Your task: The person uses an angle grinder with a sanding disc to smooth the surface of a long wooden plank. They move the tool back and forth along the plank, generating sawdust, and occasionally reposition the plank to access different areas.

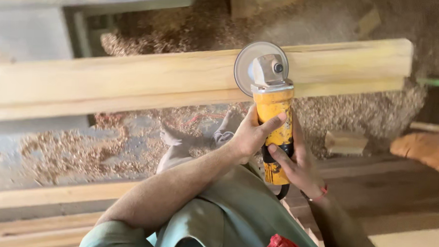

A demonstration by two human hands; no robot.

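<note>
Both my hands hold a yellow angle grinder (274,116) upright in the middle of the view. My left hand (252,134) wraps the yellow body from the left, thumb across its front. My right hand (299,164) grips the lower body from the right; a red band shows at its wrist. The grinder's grey disc (246,65) and metal head rest against the face of a long pale wooden plank (132,80) that runs across the frame on edge.
Wood shavings (129,149) cover the floor under and behind the plank. More planks (43,200) lie at the lower left and lower right. A small wood block (346,142) sits at the right. My leg and foot show below the grinder.
</note>
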